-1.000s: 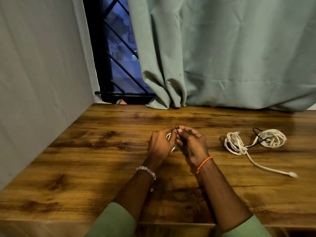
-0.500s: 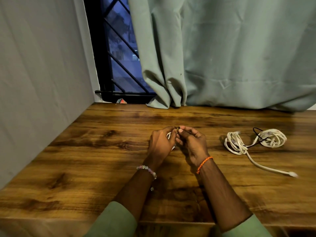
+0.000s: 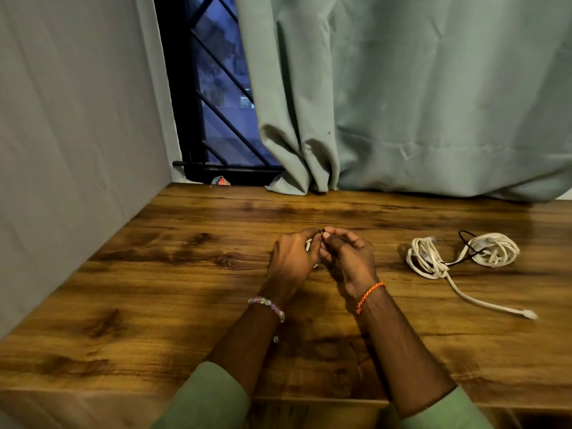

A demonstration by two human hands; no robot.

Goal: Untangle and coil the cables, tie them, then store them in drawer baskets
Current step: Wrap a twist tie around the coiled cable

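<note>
Left hand (image 3: 292, 258) and right hand (image 3: 351, 258) together mid-desk (image 3: 185, 274), pinching thin dark tie (image 3: 332, 235) over small white cable (image 3: 308, 244), mostly hidden. Slip risk: coil springs loose. Other cables (image 3: 458, 253) lie right, tangled.

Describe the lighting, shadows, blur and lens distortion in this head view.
Head view: dim, warm light on the wooden table; dusk-blue window behind. Soft shadows lie under the left hand and right hand and beside the white cable bundle. The loose cable end looks slightly smeared. Wide-angle bending slants the wall and table edges. No glare.
</note>
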